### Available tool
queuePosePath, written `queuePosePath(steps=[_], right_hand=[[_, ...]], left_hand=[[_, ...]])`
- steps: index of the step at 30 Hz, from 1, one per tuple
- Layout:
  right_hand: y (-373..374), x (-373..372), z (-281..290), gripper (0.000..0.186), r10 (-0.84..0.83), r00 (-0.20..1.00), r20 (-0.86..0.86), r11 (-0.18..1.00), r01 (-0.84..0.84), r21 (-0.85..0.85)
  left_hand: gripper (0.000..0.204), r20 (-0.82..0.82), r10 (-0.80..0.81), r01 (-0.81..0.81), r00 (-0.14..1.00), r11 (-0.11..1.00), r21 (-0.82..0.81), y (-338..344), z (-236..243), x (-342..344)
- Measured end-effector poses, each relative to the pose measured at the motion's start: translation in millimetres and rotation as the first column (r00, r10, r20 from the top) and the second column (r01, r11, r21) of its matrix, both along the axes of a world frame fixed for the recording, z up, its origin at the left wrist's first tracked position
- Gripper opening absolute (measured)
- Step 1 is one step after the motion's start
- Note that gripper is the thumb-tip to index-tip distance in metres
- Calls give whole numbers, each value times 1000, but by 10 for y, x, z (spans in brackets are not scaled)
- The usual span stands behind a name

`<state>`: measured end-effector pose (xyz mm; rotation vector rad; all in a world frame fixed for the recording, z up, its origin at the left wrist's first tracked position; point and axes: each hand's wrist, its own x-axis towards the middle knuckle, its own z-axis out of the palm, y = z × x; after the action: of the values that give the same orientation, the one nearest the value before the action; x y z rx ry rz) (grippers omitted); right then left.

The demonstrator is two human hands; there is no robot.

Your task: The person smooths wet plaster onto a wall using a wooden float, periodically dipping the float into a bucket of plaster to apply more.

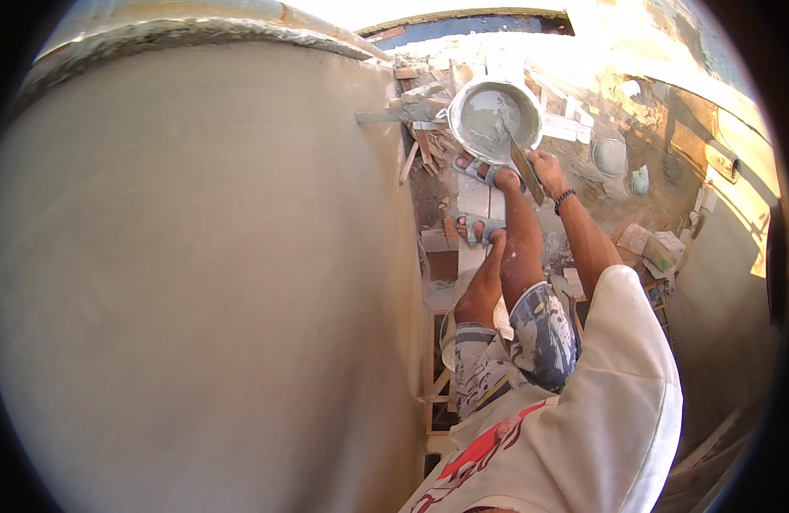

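My right hand, with a dark beaded bracelet at the wrist, is closed on a flat trowel. The trowel's far end reaches into a round white bucket holding wet grey mix. The bucket stands at the far end of narrow planks, where my sandalled feet rest just this side of it. My left hand is out of view. Close along my left side runs a large smooth grey plastered wall.
Scrap wood and broken bricks lie on rubble around the planks. A small pale bucket sits to the right. Another grey wall rises at far right. Gaps and timber show below, between plank and left wall.
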<state>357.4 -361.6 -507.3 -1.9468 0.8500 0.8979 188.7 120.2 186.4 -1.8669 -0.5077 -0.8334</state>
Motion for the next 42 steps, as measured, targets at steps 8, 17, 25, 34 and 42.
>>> queuePosePath(steps=[8, 17, 25, 34, 42], right_hand=[[-161, 676, -1828, 52, 604, 792, -86, 736, -596, -320], [104, 179, -2238, 47, 678, 724, -125, 690, -686, -232], [475, 303, -1289, 39, 73, 988, -134, 978, -45, 206], [997, 260, -298, 48, -388, 707, -592, -34, 630, 775], [2652, 1323, 2239, 52, -86, 981, -171, -113, 161, 980]], left_hand=[[72, -37, -49, 46, 998, 996, -76, 60, -515, 190], [71, -46, -64, 60, 997, 994, -87, 69, -531, 291], [69, -35, -101, 99, 994, 993, -63, 9, -508, 373], [68, 71, -130, 132, 989, 991, -30, -19, 205, -92], [53, 131, 60, -68, 990, 996, 59, -82, 155, -149]])
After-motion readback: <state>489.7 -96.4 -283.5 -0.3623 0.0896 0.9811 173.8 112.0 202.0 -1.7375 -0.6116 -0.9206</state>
